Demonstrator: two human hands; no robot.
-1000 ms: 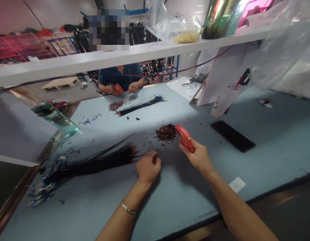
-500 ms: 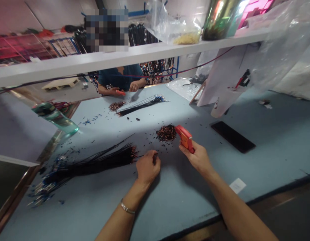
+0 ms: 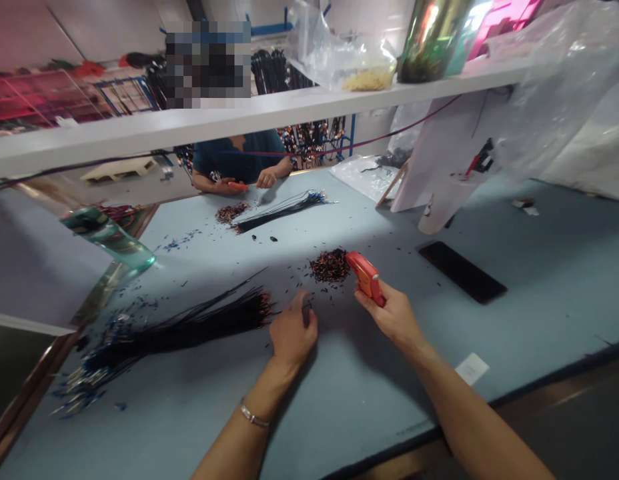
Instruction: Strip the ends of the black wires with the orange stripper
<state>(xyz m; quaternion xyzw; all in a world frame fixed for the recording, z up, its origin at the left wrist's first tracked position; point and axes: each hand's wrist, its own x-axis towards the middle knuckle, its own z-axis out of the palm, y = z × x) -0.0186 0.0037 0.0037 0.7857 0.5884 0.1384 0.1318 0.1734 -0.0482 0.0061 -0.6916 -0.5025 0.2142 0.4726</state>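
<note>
1. The heap of dark clippings point(image 3: 330, 265) is taken as the landmark for every place given here.
2. The bundle of black wires point(image 3: 199, 325) is laid on the table point(image 3: 339, 413) to the left of the heap and nearer the wearer.
3. Its long axis is set obliquely: the blue and silvery ends are spread at the side farthest from the heap, and the copper-coloured ends are turned rightward, toward the space just on the wearer's side of it.
4. The left hand point(image 3: 293, 331) is placed in that space, slightly left of the heap, just beside the copper-coloured ends; of the two hands, the bundle is approached more closely by this one.
5. The left fingers are curled and partly blurred; whether a wire is pinched between them cannot be told.
6. The right hand point(image 3: 387, 310) is held to the heap's right and nearer the wearer, closed around a red tool point(image 3: 365, 277).
7. The tool's nose is angled up-left to the heap's right edge; whether contact is made cannot be told.
8. The hands are kept apart, with the tool separated from the bundle by the left hand and the heap's near side.
</note>
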